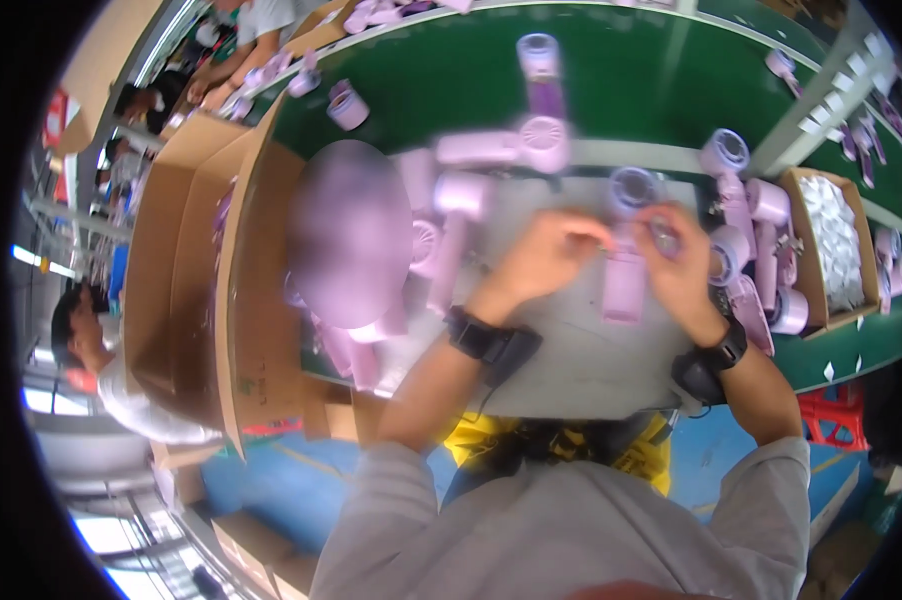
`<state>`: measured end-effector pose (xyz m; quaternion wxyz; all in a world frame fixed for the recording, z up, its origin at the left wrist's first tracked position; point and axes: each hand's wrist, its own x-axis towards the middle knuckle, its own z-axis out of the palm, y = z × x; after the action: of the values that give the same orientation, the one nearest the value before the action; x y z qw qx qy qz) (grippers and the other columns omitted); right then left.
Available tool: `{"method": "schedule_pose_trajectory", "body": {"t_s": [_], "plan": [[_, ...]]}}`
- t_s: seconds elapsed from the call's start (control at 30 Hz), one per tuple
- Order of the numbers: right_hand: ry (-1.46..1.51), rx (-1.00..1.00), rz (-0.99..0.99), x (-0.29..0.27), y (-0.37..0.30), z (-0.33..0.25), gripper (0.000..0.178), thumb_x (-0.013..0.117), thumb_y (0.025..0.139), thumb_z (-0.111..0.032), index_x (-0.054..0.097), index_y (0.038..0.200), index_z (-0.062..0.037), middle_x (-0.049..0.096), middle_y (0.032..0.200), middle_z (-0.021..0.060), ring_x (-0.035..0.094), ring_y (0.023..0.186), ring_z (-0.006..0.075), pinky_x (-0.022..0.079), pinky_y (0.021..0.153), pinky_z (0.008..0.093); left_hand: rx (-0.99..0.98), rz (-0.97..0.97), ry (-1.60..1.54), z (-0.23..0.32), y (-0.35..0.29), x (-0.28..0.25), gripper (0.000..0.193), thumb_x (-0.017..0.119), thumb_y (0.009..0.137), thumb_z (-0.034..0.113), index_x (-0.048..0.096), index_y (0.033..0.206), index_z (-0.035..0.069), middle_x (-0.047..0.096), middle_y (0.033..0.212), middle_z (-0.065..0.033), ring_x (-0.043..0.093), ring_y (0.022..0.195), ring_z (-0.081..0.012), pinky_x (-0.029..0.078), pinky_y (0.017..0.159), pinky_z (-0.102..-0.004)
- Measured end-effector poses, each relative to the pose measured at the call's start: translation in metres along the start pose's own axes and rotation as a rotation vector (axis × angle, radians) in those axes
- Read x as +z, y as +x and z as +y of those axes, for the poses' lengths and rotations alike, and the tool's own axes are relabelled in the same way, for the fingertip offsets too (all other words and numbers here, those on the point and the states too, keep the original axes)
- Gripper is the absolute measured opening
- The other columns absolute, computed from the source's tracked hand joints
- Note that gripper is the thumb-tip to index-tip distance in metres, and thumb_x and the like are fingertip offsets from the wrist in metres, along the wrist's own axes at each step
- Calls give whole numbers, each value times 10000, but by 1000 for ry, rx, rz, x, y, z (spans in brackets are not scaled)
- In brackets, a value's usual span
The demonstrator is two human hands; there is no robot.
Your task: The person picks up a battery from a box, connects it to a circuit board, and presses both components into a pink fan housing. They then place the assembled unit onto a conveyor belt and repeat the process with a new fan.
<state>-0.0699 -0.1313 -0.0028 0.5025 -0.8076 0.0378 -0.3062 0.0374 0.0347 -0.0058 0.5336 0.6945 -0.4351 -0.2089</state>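
A lilac handheld fan (624, 288) lies on the grey work mat (561, 345) in front of me, its round head (633, 190) pointing away. My left hand (546, 255) is at the left side of its neck, fingers curled and tips pressed together; what they pinch is too small and blurred to tell. On the other side, my right hand (679, 262) has thumb and fingers closed around a small shiny piece (662, 236) that I cannot make out. Both hands are close to the fan's neck. Each wrist wears a black strap.
More lilac fans (449, 250) lie left of the mat, partly behind a blurred lilac oval (351, 235). Several others (761, 240) are piled at right, beside a carton of small white pieces (833, 235). A large open cardboard box (261, 270) stands left. Further fans (543, 85) lie beyond the mat.
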Motion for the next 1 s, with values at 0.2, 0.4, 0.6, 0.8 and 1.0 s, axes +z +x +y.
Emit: {"method": "schedule_pose_trajectory", "body": {"t_s": [0.2, 0.4, 0.6, 0.8, 1.0], "plan": [[-271, -73, -131, -36, -1, 25, 160, 648, 803, 36, 580, 944, 1, 593, 854, 78, 567, 791, 165, 460, 730, 282, 32, -30, -314, -5, 28, 30, 208, 655, 782, -5, 667, 989, -28, 682, 881, -70, 645, 820, -119, 529, 756, -269], [-384, -224, -313, -46, 7, 11, 171, 643, 783, 55, 560, 928, 17, 581, 885, 142, 578, 824, 258, 468, 755, 330, -100, 27, -661, -6, 41, 46, 242, 739, 731, 27, 660, 945, -55, 694, 820, -99, 670, 668, -140, 532, 637, -259], [-355, -103, -195, -55, 5, 14, 182, 617, 771, 81, 552, 921, 2, 566, 852, 128, 558, 750, 241, 463, 722, 321, -105, 0, -532, -5, 50, 53, 182, 771, 722, 50, 640, 832, -13, 677, 737, -65, 658, 668, -114, 511, 594, -253], [-262, -149, -119, -20, 3, 3, 210, 652, 727, 54, 517, 879, 3, 527, 814, 123, 527, 687, 250, 440, 642, 314, -277, 92, -673, 4, 15, 26, 161, 704, 818, 17, 612, 946, -12, 674, 885, -72, 659, 782, -142, 531, 716, -259], [-254, -49, -92, -18, -3, -2, 243, 668, 702, 61, 523, 888, 2, 521, 822, 136, 521, 683, 299, 441, 620, 336, -186, 134, -597, 2, 14, 32, 158, 707, 815, -17, 607, 934, 9, 661, 895, -46, 646, 823, -126, 529, 739, -249]]}}
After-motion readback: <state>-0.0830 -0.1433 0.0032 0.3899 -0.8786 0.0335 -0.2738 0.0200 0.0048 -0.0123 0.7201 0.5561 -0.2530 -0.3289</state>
